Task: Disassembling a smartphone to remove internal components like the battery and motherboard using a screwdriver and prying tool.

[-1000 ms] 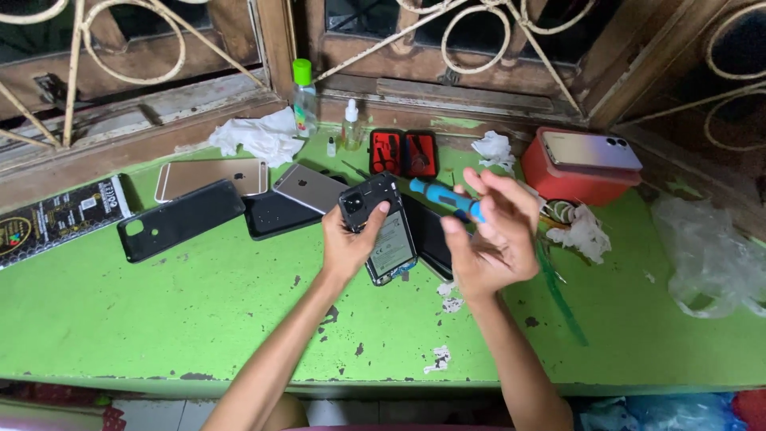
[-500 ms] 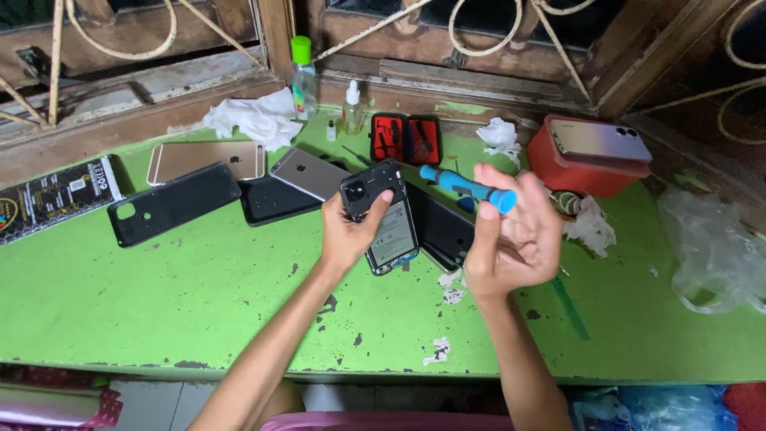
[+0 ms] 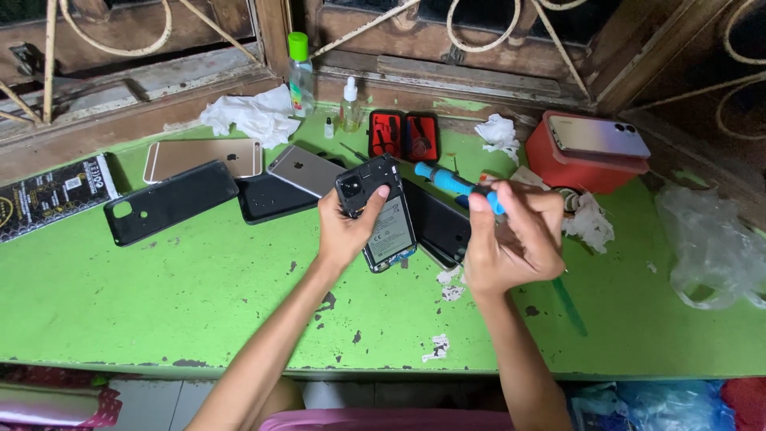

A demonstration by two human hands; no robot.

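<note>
Left of the opened phone (image 3: 387, 219), one black case (image 3: 169, 201), one gold phone (image 3: 203, 157) and one grey phone (image 3: 306, 169) are laid on the bench (image 3: 159, 295). The opened phone is gripped by the left hand (image 3: 347, 227). Right of it, one blue screwdriver (image 3: 455, 183) is pinched by the right hand (image 3: 511, 235). Bare bench lies toward the near edge.

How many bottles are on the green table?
3: a green-capped clear bottle at the window post, a dropper bottle to its right, a tiny bottle in front between them. None seems hidden.
</note>
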